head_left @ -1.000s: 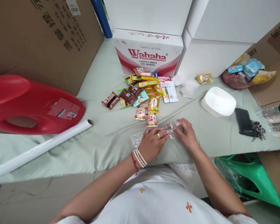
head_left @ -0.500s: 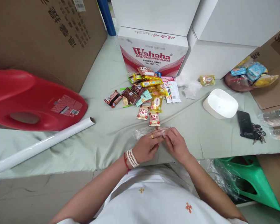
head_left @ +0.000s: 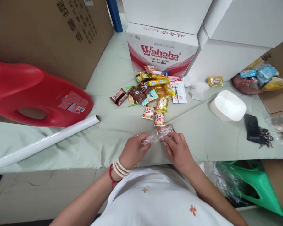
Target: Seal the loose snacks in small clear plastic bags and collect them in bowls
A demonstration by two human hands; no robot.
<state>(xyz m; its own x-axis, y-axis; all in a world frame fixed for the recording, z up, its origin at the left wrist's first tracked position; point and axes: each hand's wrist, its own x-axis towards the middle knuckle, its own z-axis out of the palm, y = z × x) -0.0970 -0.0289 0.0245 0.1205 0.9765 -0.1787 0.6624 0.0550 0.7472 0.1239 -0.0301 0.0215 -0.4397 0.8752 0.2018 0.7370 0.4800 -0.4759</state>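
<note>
My left hand (head_left: 133, 150) pinches the left end of a clear plastic bag (head_left: 155, 136) that has small wrapped snacks inside. At the bag's right end my right hand (head_left: 178, 150) has its fingers closed on the plastic. The bag is stretched between both hands just above the pale green cloth (head_left: 108, 131), near the front edge. Just beyond it lies a pile of wrapped snacks (head_left: 153, 94); the nearest packet (head_left: 159, 119) is a hand's width away.
A Wahaha carton (head_left: 162, 50) stands behind the pile. A red plastic stool (head_left: 37, 94) and a white paper roll (head_left: 49, 140) lie at the left. At the right sit a white bowl (head_left: 227, 106), a black phone (head_left: 252, 126) with keys (head_left: 264, 138), and a green stool (head_left: 252, 182) below.
Both hands have drawn back towards me with the bag. The left hand has turned from lying on the bag to pinching its end, and the bag is now pulled out between the hands.
</note>
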